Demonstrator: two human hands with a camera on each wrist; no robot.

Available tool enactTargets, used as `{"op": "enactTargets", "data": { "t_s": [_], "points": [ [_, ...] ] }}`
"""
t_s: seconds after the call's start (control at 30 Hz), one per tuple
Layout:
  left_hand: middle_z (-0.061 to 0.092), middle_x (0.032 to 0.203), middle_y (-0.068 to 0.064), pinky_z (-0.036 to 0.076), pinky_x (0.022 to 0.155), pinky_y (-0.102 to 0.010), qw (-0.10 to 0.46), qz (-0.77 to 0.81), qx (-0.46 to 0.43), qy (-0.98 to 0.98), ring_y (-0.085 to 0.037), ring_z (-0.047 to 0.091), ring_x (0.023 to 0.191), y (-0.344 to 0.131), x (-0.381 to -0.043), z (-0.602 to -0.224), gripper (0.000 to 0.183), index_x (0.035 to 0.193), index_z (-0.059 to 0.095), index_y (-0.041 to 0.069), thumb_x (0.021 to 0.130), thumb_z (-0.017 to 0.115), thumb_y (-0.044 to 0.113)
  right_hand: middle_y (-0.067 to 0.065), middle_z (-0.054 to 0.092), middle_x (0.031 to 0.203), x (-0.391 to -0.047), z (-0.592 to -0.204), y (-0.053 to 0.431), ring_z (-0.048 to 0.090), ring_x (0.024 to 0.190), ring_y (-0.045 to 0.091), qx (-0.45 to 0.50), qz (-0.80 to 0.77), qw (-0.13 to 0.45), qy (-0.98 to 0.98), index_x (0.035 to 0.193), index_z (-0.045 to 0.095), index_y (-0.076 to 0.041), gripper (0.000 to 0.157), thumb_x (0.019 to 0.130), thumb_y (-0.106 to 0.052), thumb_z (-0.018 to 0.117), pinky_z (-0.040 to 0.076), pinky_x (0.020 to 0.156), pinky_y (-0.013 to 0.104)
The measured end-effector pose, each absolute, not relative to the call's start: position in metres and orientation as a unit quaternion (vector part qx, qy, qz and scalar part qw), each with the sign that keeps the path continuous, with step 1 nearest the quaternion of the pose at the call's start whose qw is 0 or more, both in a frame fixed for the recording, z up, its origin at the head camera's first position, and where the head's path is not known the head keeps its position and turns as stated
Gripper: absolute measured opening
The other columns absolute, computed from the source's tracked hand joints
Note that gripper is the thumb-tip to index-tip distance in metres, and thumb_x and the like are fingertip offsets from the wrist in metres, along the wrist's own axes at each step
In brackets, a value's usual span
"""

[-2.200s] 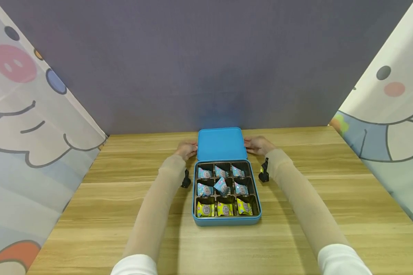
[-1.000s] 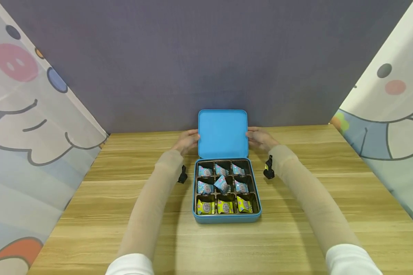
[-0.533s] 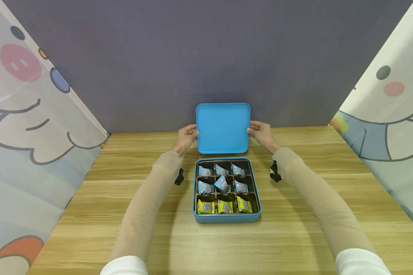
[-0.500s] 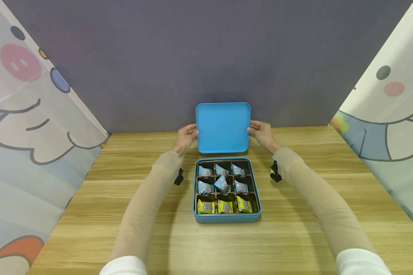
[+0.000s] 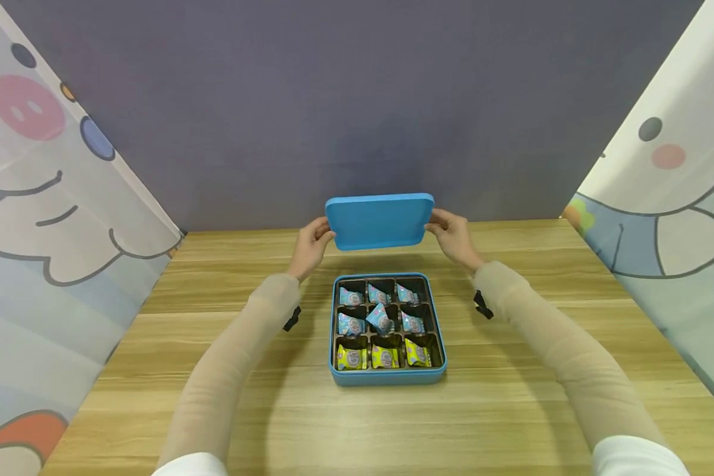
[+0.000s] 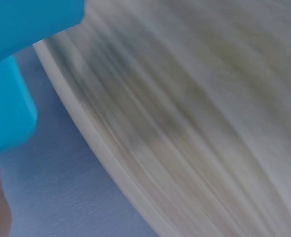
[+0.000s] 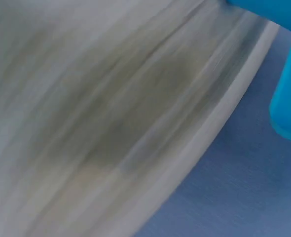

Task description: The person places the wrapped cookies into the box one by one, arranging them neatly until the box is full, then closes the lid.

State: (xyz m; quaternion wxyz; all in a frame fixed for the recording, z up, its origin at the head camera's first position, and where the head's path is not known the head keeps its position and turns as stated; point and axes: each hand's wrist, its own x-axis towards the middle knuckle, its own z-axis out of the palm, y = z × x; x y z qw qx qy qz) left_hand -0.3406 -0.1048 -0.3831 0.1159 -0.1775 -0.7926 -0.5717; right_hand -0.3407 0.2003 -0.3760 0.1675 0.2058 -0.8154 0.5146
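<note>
Between my two hands a blue lid [image 5: 379, 223] hangs in the air, tilted, just behind a blue box [image 5: 388, 378]. My left hand [image 5: 311, 248] pinches the lid's left edge, and my right hand [image 5: 454, 239] pinches its right edge. The box stands on the table, its divided dark tray in full view. Blue-wrapped candies [image 5: 351, 324] fill the back and middle rows, one lying raised at the centre; yellow-wrapped candies [image 5: 385, 357] lie in the front row. In the left wrist view the lid [image 6: 10, 106] shows beside a bit of the hand; in the right wrist view, the lid's corner [image 7: 288, 106].
A wood-grain table [image 5: 512, 396] bears the box. A dark grey panel [image 5: 363, 99] rises along its back edge. Curtains with cartoon animals [image 5: 24, 152] hang at both sides.
The lid has come up off the table behind the box, first standing flat toward the camera, and now tips forward with its top edge nearer. Both hands have moved with it, holding its sides.
</note>
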Motion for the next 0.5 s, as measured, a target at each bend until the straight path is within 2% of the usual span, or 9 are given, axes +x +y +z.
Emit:
{"op": "enactTargets", "data": {
  "t_s": [0.17, 0.23, 0.33, 0.4, 0.5],
  "points": [
    [0.064, 0.109, -0.021, 0.051, 0.085, -0.044, 0.152, -0.524, -0.238, -0.804, -0.033, 0.062, 0.098, -0.113, -0.333, -0.385, 0.025, 0.113, 0.061, -0.002, 0.089, 0.055, 0.002, 0.019, 0.067, 0.087, -0.333, -0.371, 0.202, 0.065, 0.075, 0.026, 0.314, 0.417, 0.279, -0.806, 0.092, 0.067, 0.005, 0.013, 0.080, 0.008, 0.063, 0.051, 0.064, 0.023],
    [0.066, 0.104, -0.021, 0.052, 0.082, -0.043, 0.174, -0.494, -0.266, -0.809, -0.032, 0.064, 0.094, -0.117, -0.331, -0.386, 0.022, 0.109, 0.062, -0.003, 0.088, 0.056, 0.000, 0.017, 0.067, 0.087, -0.330, -0.370, 0.203, 0.064, 0.071, 0.024, 0.348, 0.384, 0.302, -0.800, 0.093, 0.067, 0.004, 0.016, 0.078, 0.010, 0.064, 0.050, 0.061, 0.023],
    [0.066, 0.106, -0.020, 0.053, 0.083, -0.042, 0.216, -0.434, -0.318, -0.815, -0.031, 0.065, 0.092, -0.122, -0.328, -0.388, 0.024, 0.110, 0.062, -0.004, 0.086, 0.057, -0.005, 0.017, 0.068, 0.094, -0.325, -0.373, 0.206, 0.065, 0.077, 0.025, 0.392, 0.337, 0.313, -0.797, 0.100, 0.066, 0.003, 0.027, 0.076, 0.015, 0.063, 0.053, 0.064, 0.030],
    [0.065, 0.108, -0.019, 0.055, 0.076, -0.038, 0.242, -0.389, -0.357, -0.814, -0.027, 0.066, 0.074, -0.126, -0.325, -0.389, 0.031, 0.112, 0.062, -0.003, 0.084, 0.056, -0.013, 0.017, 0.068, 0.097, -0.321, -0.375, 0.208, 0.066, 0.080, 0.027, 0.423, 0.301, 0.320, -0.793, 0.107, 0.065, 0.002, 0.037, 0.075, 0.021, 0.060, 0.054, 0.064, 0.034],
    [0.064, 0.112, -0.018, 0.055, 0.077, -0.036, 0.268, -0.327, -0.415, -0.805, -0.026, 0.066, 0.072, -0.132, -0.322, -0.391, 0.044, 0.116, 0.061, -0.001, 0.079, 0.051, -0.023, 0.016, 0.069, 0.096, -0.319, -0.379, 0.211, 0.066, 0.077, 0.027, 0.470, 0.247, 0.335, -0.778, 0.111, 0.063, 0.002, 0.045, 0.073, 0.024, 0.057, 0.055, 0.065, 0.037]
  ]
}}
